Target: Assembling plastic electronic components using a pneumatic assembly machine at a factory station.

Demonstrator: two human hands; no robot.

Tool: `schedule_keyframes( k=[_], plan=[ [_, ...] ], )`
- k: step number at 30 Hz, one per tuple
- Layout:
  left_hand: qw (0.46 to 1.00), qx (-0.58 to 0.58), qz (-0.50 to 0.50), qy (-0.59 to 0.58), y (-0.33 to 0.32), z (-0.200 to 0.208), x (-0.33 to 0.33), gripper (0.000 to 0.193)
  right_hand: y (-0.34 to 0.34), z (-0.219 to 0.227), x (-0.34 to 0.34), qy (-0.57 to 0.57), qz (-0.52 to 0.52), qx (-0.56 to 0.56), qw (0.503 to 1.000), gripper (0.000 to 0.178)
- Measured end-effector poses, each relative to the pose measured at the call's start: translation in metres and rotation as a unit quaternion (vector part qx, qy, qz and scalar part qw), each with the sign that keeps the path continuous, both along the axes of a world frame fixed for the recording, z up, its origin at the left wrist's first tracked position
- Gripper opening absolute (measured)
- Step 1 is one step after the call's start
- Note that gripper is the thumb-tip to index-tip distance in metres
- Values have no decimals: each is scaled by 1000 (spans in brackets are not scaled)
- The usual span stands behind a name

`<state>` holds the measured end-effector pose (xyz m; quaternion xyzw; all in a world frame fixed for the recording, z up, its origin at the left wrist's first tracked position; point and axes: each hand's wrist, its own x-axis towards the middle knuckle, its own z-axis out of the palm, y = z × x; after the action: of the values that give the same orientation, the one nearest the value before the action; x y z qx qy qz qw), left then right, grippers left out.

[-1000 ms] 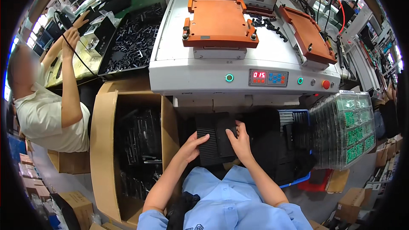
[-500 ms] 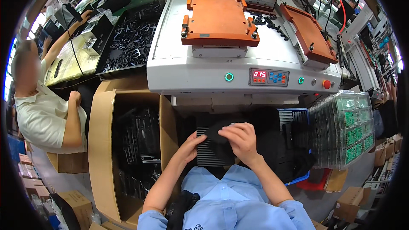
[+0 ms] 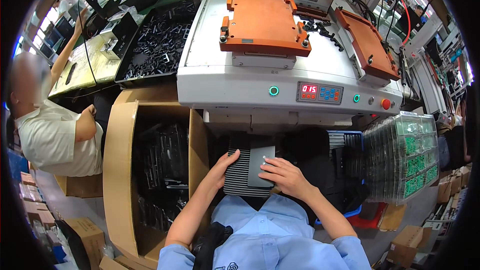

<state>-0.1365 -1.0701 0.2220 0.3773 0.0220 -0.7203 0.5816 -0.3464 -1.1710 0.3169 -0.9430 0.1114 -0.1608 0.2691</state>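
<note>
In my lap lies a black panel with ribs (image 3: 236, 176), like a finned cover. My left hand (image 3: 220, 169) grips its left edge, thumb on top. Over the right part of the ribs sits a flat dark-grey plate (image 3: 261, 172) with small round marks near its right edge. My right hand (image 3: 290, 177) holds that plate at its right edge, fingers bent on the upper face; its thumb is hidden. I cannot tell whether the plate touches the ribs all along.
Left stands an open carton (image 3: 122, 170) with black parts in plastic. Right are a blue crate (image 3: 361, 145) of ribbed parts and stacked clear trays (image 3: 400, 170) of green boards. Ahead is a white machine (image 3: 225, 87) with orange fixtures (image 3: 262, 20). A co-worker (image 3: 55, 130) sits at left.
The dark piece in my right hand has turned from a tilted black view to a flat grey plate over the ribs. My right hand has lowered; my left thumb has shifted up the panel's edge.
</note>
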Motion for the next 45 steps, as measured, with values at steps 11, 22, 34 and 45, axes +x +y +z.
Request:
schedule_keyframes(
  k=[11,22,34,45],
  plan=[
    [998,4,-64,1,-12,16,5,41,-26,20,0,121,131,-132,975,64],
    [913,-229,-310,132,-5,-4,13,83,-39,133,9,-81,-292,232,924,24],
    [938,-237,-217,130,-17,5,26,76,-247,278,-42,-308,-433,210,821,30],
    [936,-233,-197,176,-13,-12,30,74,-380,230,-60,-142,-489,275,816,34]
  ],
)
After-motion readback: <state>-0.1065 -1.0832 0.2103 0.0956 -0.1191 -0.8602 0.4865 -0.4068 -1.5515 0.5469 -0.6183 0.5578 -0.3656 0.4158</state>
